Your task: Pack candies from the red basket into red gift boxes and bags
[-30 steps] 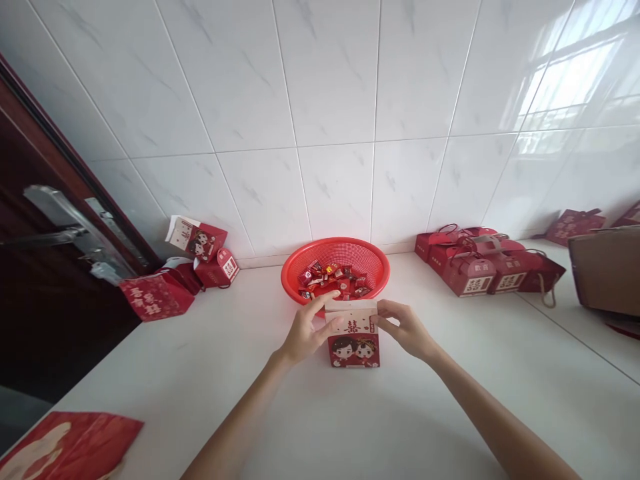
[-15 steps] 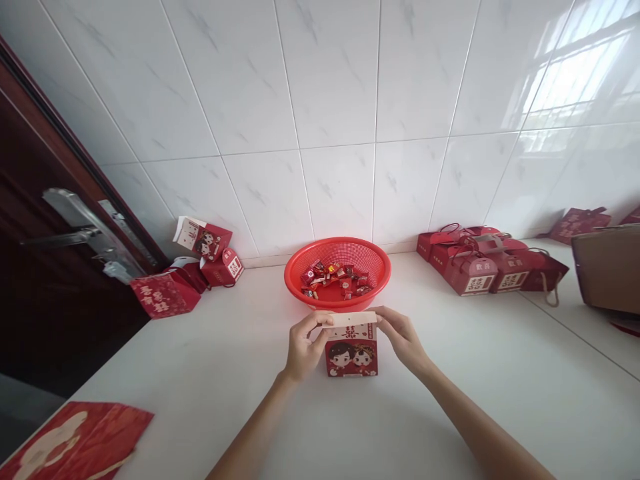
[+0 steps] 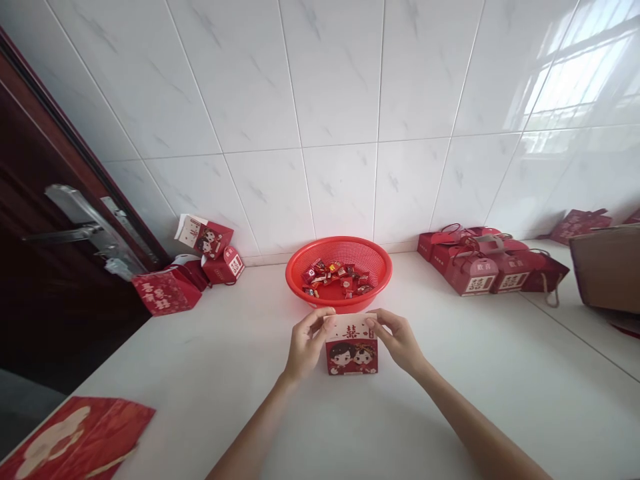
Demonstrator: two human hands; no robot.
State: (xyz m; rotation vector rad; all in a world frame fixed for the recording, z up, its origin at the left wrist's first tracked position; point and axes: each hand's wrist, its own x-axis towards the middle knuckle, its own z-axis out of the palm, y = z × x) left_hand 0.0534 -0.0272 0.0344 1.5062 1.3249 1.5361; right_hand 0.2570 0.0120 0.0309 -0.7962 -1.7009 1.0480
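A small red and white candy box (image 3: 352, 357) stands upright on the white table in front of me, two cartoon figures printed on its front. My left hand (image 3: 307, 343) pinches the upper left corner of its white top, thumb in front and fingers behind. At the upper right corner, my right hand (image 3: 400, 341) grips it the same way. Just behind the box sits a red plastic basket (image 3: 339, 305) with several wrapped candies (image 3: 334, 270) inside. The back of the box is hidden from me.
Several red gift boxes (image 3: 477, 273) are grouped at the right by the wall, near a brown cardboard box (image 3: 607, 267). More red boxes (image 3: 167, 291) are piled at the left beside the door (image 3: 60, 280). A red bag (image 3: 85, 437) lies at the near left edge.
The pale top flap that stuck out toward me is no longer visible, and the box's white top front now shows fully. My right thumb has moved onto the front of its right corner.
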